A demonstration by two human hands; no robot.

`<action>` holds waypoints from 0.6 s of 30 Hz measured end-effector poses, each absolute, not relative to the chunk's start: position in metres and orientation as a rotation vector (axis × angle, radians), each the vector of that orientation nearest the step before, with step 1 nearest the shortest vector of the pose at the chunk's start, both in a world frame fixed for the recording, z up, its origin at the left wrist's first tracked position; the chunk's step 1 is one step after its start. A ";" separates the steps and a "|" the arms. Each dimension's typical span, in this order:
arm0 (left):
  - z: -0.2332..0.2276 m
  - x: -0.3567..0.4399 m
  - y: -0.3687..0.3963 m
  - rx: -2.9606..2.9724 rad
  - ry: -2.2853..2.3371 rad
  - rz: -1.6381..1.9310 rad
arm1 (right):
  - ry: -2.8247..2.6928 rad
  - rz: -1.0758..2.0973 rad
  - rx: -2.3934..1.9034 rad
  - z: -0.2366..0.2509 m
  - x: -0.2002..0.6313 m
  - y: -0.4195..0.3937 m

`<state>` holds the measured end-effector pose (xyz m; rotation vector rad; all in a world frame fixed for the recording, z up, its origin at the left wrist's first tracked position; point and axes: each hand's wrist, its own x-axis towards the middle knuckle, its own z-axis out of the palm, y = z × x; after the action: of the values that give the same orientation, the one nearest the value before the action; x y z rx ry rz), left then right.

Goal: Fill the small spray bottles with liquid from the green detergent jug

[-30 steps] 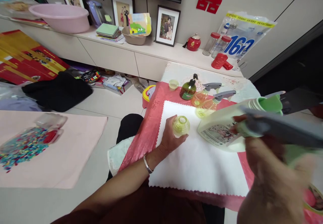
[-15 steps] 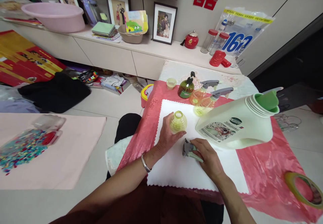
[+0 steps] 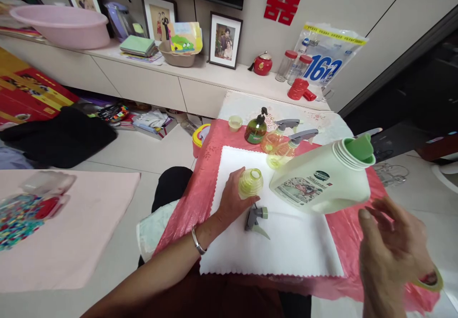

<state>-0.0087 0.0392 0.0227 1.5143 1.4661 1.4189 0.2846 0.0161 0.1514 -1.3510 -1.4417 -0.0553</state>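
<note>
My left hand [image 3: 231, 195] is wrapped round a small ribbed yellow-green bottle [image 3: 249, 184], its neck uncapped, above the white scallop-edged mat [image 3: 296, 246]. Just below it lies a grey and pale green spray trigger head [image 3: 255, 219], loose on the mat. My right hand [image 3: 395, 241] is raised at the right, fingers apart and partly curled, somewhat blurred, with nothing seen in it. Between the hands stands a large pale green detergent jug [image 3: 315, 179], tilted in view, a green cup in its mouth.
Behind the mat are a dark green pump bottle [image 3: 255, 129], two spray bottles [image 3: 272, 140] and a small cup [image 3: 235, 123]. A roll of tape [image 3: 437, 280] sits behind my right hand. At left, colourful small pieces [image 3: 17, 217] lie on a pink cloth [image 3: 89, 232].
My right hand has let go of the spray trigger head, leaving it on the mat, and moved right past the jug. My left hand still holds the bottle. The view has shifted slightly.
</note>
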 end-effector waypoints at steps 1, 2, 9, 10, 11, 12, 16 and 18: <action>0.023 -0.009 0.039 1.520 1.457 1.409 | -1.349 0.062 -1.369 0.151 0.292 0.021; 0.023 -0.009 0.039 1.521 1.450 1.400 | -1.292 0.180 -1.385 0.149 0.297 0.026; 0.019 -0.008 0.039 1.485 1.421 1.453 | -1.057 0.649 -1.387 0.119 0.309 0.054; 0.019 -0.008 0.039 1.472 1.430 1.470 | -1.027 0.647 -1.372 0.116 0.309 0.058; 0.018 -0.009 0.039 1.464 1.440 1.483 | -1.005 0.640 -1.362 0.113 0.308 0.063; 0.018 -0.009 0.039 1.466 1.449 1.492 | -0.986 0.633 -1.353 0.111 0.307 0.067; 0.016 -0.009 0.040 1.538 1.454 1.492 | -0.912 0.602 -1.327 0.107 0.306 0.082; 0.015 -0.009 0.041 1.563 1.455 1.483 | -0.886 0.580 -1.327 0.105 0.307 0.087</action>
<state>-0.0086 0.0410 0.0153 1.5627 1.4548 1.4835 0.3071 0.0874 0.1052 -1.3273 -0.8863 0.5804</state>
